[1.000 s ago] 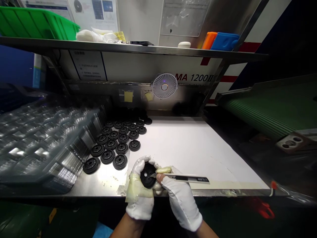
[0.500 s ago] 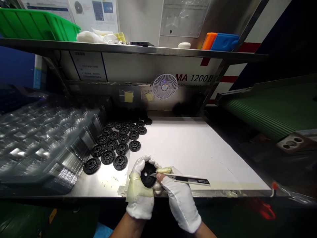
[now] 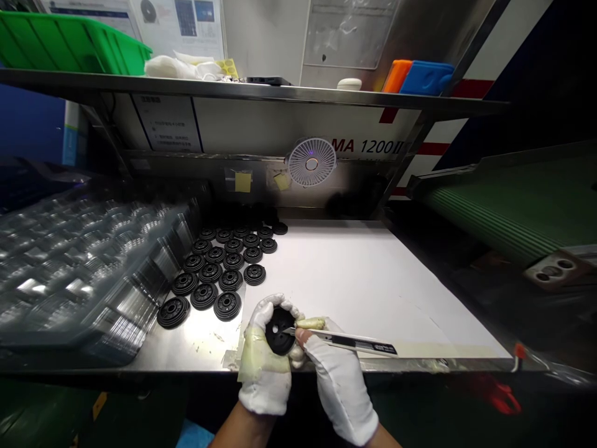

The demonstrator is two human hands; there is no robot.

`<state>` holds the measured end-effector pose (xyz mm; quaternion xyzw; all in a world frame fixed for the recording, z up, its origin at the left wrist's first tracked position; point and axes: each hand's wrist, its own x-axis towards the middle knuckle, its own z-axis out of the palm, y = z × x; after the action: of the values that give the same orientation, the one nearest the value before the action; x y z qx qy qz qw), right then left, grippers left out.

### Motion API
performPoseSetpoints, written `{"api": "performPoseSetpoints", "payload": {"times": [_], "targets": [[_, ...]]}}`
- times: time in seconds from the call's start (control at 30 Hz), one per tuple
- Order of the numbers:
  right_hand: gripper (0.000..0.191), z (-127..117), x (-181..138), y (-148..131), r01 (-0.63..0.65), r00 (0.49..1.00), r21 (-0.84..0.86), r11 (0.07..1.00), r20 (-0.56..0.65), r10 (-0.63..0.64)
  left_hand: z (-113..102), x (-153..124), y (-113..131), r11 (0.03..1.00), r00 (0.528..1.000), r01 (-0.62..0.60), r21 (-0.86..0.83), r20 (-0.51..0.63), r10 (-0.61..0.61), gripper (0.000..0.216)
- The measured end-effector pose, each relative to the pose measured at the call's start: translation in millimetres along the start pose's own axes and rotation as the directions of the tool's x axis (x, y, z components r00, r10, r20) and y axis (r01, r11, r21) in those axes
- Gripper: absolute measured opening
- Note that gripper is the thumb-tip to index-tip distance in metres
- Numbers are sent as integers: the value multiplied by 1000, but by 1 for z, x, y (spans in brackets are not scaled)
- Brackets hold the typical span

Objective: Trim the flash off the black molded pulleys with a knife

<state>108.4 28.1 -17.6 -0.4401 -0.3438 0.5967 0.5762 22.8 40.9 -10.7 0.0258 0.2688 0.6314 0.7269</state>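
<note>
In my gloved left hand (image 3: 263,358), fingers wrapped round its rim, is a round black plastic wheel (image 3: 276,342) with a small hole in it. My right hand (image 3: 338,379), in a white glove with the thumb tip bare, grips a utility knife (image 3: 359,343). The knife's tip points left and meets the face of the wheel near its centre. Yellowish tape covers part of the left glove. Just left of my hands, several similar black wheels (image 3: 227,305) lie in rows on the metal table.
Stacked clear plastic trays (image 3: 93,267) fill the left side. A white sheet (image 3: 354,274) covers the table's right part. Behind are a small round fan (image 3: 311,163) and a shelf (image 3: 280,91) bearing a green bin (image 3: 69,46). A green conveyor belt (image 3: 504,193) stands at right.
Hardly anything differs. The knife's handle end has tipped slightly downward, while both hands keep their hold at nearly the same place.
</note>
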Motion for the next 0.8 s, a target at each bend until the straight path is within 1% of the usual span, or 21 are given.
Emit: {"api": "performPoseSetpoints", "payload": {"times": [0.1,0.17,0.4,0.47,0.57,0.67,0.73,0.8], "targets": [[15,-1,0,-1,-21,999,-20,1000,41,22,-1,1,0,999,999,-37,-14,-5,37,15],[15,-1,0,-2,-42,997,-26,999,68,44,-2,1,1,999,999,-34,-20,-1,34,16],[13,3,-2,1,23,1000,-23,999,18,-23,-3,1,2,999,1000,-4,-42,1,4,15],[12,2,-1,2,15,1000,-14,1000,25,-15,-3,0,2,999,1000,-21,-32,-5,21,15],[13,1,0,2,-34,998,-12,999,49,34,-3,-2,3,999,999,-40,-10,-10,40,16],[15,1,0,1,-71,995,-11,997,75,71,-4,-3,4,999,999,-34,4,-8,34,17],[15,3,0,2,-60,995,20,998,81,58,-4,-3,4,1000,1000,-26,9,-7,26,18],[15,5,-1,3,-34,998,47,998,50,32,-3,-3,4,1000,1000,-11,0,-15,11,18]]}}
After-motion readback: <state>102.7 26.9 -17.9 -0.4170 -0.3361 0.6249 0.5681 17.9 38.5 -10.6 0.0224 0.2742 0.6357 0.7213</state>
